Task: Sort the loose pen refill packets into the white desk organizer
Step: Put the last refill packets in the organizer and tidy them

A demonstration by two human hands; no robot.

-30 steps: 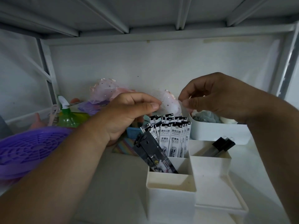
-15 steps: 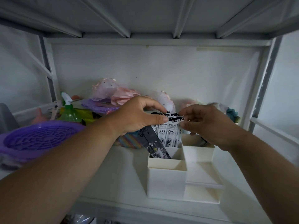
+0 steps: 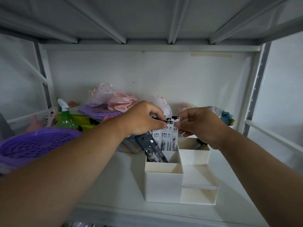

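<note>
Both hands have dropped onto the refill packets [image 3: 165,136], pinching their tops.

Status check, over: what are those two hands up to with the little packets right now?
Left hand and right hand both pinching tops of white refill packets. Packets standing upright in organizer rear-left compartment. Dark packet leaning in front. Nothing blocking.

Left hand [image 3: 141,119], right hand [image 3: 199,124] pinching (arms outstretched).
</note>
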